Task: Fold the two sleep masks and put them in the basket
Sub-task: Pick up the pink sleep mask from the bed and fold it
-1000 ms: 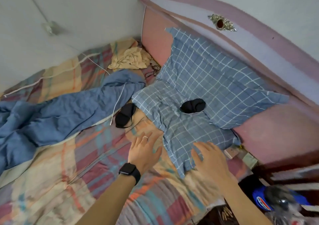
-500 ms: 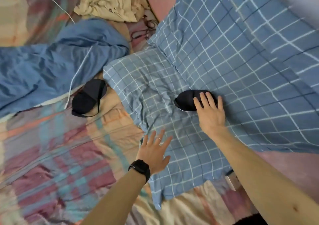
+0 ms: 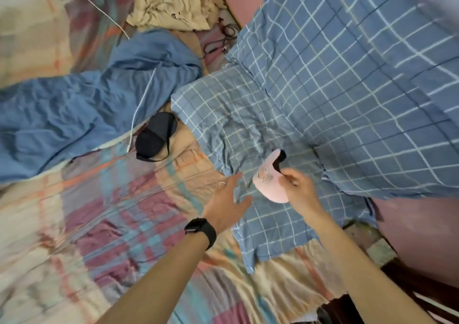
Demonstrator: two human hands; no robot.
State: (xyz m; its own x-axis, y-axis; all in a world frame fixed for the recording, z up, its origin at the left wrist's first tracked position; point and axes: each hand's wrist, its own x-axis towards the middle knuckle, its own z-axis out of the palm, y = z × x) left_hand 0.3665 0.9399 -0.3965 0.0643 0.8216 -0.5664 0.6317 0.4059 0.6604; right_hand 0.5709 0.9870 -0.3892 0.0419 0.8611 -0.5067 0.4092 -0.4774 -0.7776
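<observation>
R hand [image 3: 299, 191] pinching pink-backed mask [image 3: 269, 179] above pillow [image 3: 248, 125]. L hand [image 3: 227, 199] spread flat, empty. 2nd mask [image 3: 155, 135] on bed [image 3: 99, 199] by pillow's left edge.

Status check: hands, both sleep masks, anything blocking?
Right hand pinching pink-lined mask, lifted. Left hand open, empty. Black mask flat on bedsheet. Basket not visible.

2 sleep masks show. The black sleep mask [image 3: 157, 134] lies flat on the plaid bedsheet [image 3: 104, 207], just left of the checked pillow's [image 3: 248, 115] corner, its thin strap looped out beside it. The pink-lined sleep mask [image 3: 270, 178] is lifted above the same pillow's lower part, pink side showing, black face curling at its top edge.
</observation>
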